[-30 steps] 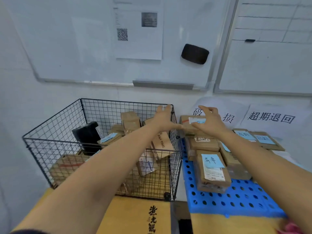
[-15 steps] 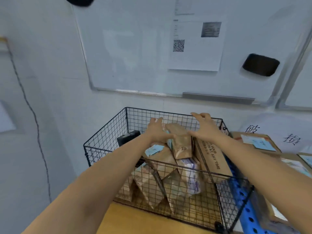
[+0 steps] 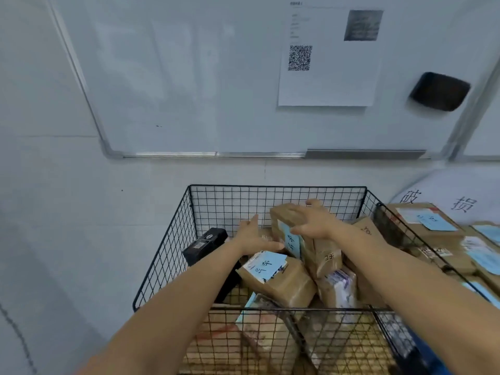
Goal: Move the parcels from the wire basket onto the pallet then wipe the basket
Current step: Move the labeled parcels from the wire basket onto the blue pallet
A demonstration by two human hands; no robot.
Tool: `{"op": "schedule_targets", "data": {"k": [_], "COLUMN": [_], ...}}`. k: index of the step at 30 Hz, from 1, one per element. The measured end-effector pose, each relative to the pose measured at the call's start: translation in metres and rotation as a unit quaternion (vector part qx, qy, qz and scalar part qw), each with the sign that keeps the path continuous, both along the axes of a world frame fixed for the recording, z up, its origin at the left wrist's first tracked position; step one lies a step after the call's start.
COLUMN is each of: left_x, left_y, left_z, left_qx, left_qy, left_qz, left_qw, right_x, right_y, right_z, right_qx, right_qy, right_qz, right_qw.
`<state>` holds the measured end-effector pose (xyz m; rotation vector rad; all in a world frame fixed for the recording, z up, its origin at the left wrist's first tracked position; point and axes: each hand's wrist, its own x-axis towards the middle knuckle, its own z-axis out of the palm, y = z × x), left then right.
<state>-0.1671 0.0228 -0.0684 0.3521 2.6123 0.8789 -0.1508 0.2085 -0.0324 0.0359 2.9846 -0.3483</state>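
From the head camera, a black wire basket (image 3: 276, 197) stands against the wall, below a whiteboard (image 3: 189, 77). Both bare arms reach over the basket's near rim into it. An upright brown parcel (image 3: 290, 234) with a blue note on its face stands toward the back of the basket, near the middle. The right hand (image 3: 313, 220) lies over the top and right side of this parcel, fingers spread and curled on it, thumb pointing left across its face. The left hand (image 3: 253, 238) is at the parcel's left side, fingers extended and palm turned toward it; whether it presses the parcel cannot be told.

Just in front of the upright parcel, a second brown parcel (image 3: 278, 277) with a blue handwritten label lies tilted on the heap. At the basket's left side leans a black box (image 3: 205, 246). More brown parcels and a plastic-wrapped packet (image 3: 341, 286) fill the right half of the basket.

To the right of the basket, touching its side, stacked parcels with blue notes (image 3: 427, 226) lie on a blue pallet (image 3: 443, 366), only a corner of which shows. A sheet with a QR code (image 3: 328, 58) and a black eraser (image 3: 439, 92) hang on the whiteboard above the basket.
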Motion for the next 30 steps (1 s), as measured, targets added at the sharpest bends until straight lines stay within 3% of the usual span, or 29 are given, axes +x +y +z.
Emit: {"op": "schedule_targets", "data": {"k": [8, 14, 19, 26, 30], "left_x": [-0.016, -0.013, -0.006, 0.005, 0.02], "left_y": [0.03, 0.032, 0.027, 0.031, 0.04], "left_z": [-0.026, -0.022, -0.018, -0.001, 0.009], "left_qx": [-0.035, -0.028, -0.015, 0.211, 0.292], "left_qy": [-0.034, -0.052, -0.07, -0.106, -0.112], "left_qz": [-0.088, -0.098, -0.097, -0.063, -0.083], "left_qw": [0.995, 0.993, 0.993, 0.97, 0.946], "right_x": [-0.02, -0.024, -0.017, 0.015, 0.037], "right_y": [0.004, 0.011, 0.019, 0.031, 0.03], "right_z": [-0.005, -0.002, 0.009, 0.029, 0.03], "right_qx": [0.065, 0.044, -0.053, -0.292, -0.361], "right_qy": [-0.091, -0.116, -0.073, 0.024, 0.046], "right_qz": [0.026, 0.022, 0.001, -0.018, -0.051], "right_qw": [0.993, 0.992, 0.996, 0.956, 0.93]}}
